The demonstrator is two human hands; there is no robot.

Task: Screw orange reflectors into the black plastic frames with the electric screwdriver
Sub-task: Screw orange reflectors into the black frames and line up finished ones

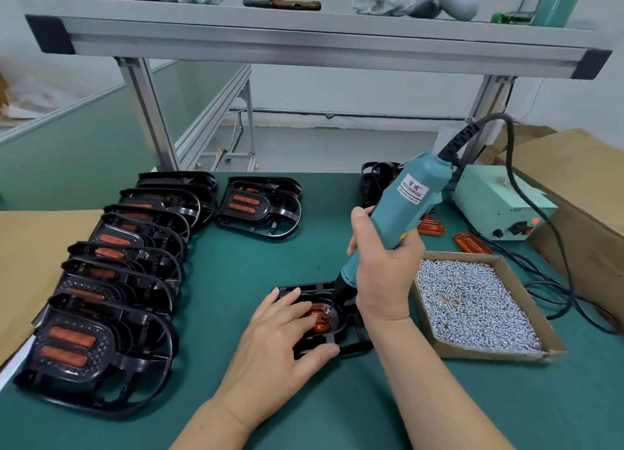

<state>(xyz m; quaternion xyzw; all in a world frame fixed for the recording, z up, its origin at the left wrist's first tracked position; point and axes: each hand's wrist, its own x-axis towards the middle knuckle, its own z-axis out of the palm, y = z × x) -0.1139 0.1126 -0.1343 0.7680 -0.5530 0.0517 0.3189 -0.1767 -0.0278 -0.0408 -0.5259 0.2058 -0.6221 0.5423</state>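
Note:
A black plastic frame point(351, 343) lies on the green mat in front of me, with an orange reflector point(320, 321) seated in its middle. My left hand point(280, 345) lies over the frame, fingers pressing on the reflector and thumb against the near edge. My right hand point(385, 267) grips the teal electric screwdriver point(401, 206), held tilted with its bit down on the reflector. Loose orange reflectors point(471, 243) lie behind the screw box.
A cardboard box of silver screws point(472, 308) stands right of the frame. A row of several frames with reflectors point(111, 274) fills the left; one more point(260, 206) sits further back. The power supply point(499, 206) and its cables lie at the right. An aluminium shelf point(304, 41) hangs overhead.

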